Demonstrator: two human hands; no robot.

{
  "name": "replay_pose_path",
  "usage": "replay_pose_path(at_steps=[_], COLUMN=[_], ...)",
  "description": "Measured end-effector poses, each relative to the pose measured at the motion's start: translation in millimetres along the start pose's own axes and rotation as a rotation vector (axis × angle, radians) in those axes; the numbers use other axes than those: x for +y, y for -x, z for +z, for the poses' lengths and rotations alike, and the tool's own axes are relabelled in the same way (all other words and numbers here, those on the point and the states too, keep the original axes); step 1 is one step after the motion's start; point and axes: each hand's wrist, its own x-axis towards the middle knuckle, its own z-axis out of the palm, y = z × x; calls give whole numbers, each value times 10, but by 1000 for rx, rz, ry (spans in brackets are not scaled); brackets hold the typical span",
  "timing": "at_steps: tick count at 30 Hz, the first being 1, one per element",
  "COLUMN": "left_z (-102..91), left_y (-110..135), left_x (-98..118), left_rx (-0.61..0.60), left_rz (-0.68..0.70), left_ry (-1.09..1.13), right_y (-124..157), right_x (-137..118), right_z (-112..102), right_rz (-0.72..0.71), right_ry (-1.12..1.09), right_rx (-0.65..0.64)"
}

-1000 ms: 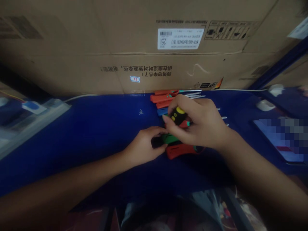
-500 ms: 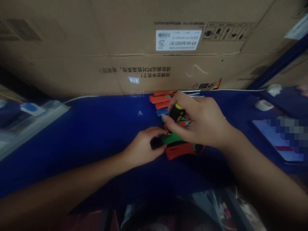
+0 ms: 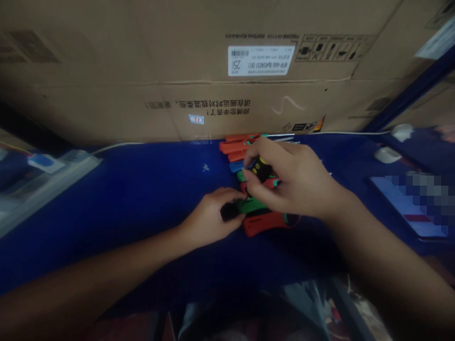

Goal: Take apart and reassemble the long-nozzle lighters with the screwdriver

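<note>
My right hand [image 3: 291,177] is closed around a black-and-yellow screwdriver [image 3: 261,169], held by its short handle over the row of lighters; its tip is mostly hidden by my fingers. My left hand [image 3: 215,214] pinches the black end [image 3: 229,211] of a green long-nosed lighter [image 3: 251,205], whose far part lies under my right hand. Just in front of it rests an orange lighter [image 3: 265,223]. Behind, more lighters lie side by side: a blue one [image 3: 236,166] and an orange one [image 3: 231,147], with thin metal rods [image 3: 280,136] pointing right.
A large cardboard box [image 3: 106,109] stands along the back of the blue table surface [image 3: 159,175]. A clear plastic-like strip [image 3: 71,175] lies at left. To the right are a white object [image 3: 388,155] and a flat tablet-like thing [image 3: 405,206], partly pixelated.
The black-and-yellow screwdriver handle has turned slightly in my right hand's fingers. The whole view has shifted a little; my left hand keeps its hold on the green lighter.
</note>
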Motion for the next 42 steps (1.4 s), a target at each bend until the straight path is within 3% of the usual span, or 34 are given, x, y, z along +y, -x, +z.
replay_pose_path(at_steps=[6, 18, 23, 42], left_z=[-11, -10, -6, -1], left_y=[0, 3, 2, 35], left_x=[10, 5, 0, 17], left_rx=[-8, -25, -13, -14], left_rz=[-16, -31, -15, -12], left_ry=[-12, -1, -10, -87], right_y=[5, 2, 8, 13], right_x=[-13, -10, -14, -6], right_z=[-35, -69, -67, -70], right_rz=[-14, -50, 16, -66], right_ry=[-41, -17, -5, -46], right_rx=[-69, -67, -67, -60])
